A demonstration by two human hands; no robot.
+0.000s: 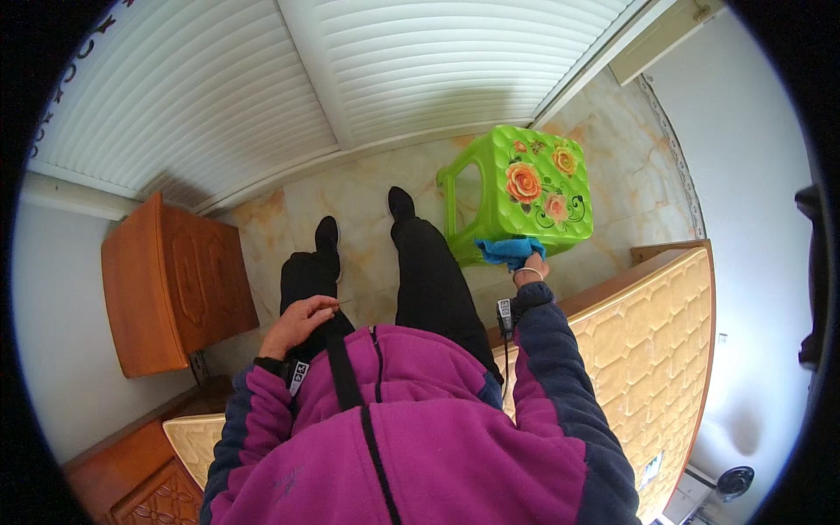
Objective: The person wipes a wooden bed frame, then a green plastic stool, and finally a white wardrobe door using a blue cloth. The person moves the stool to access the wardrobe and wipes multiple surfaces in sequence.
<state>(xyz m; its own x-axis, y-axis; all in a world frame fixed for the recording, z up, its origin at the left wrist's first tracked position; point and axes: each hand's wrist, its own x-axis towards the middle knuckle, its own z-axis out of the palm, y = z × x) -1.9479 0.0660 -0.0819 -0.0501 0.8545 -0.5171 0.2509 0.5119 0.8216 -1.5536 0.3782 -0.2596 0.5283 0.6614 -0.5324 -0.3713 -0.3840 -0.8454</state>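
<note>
In my right hand (536,266) is a bunched blue cloth (510,251), held against the near side of a green plastic stool (548,187). The stool's quilted seat carries printed roses and faces up towards me, while one side with a leg opening shows on the left. My left hand (302,326) hangs over my left thigh, beside the end of a black strap (343,374). Its fingers are loosely extended and I see nothing held in them.
White slatted doors (433,62) stand ahead, above a marbled tile floor (367,177). To the left is a wooden nightstand (207,279). A bed with a yellow quilted mattress (646,335) lies at the right and behind me. A white wall (748,177) rises far right.
</note>
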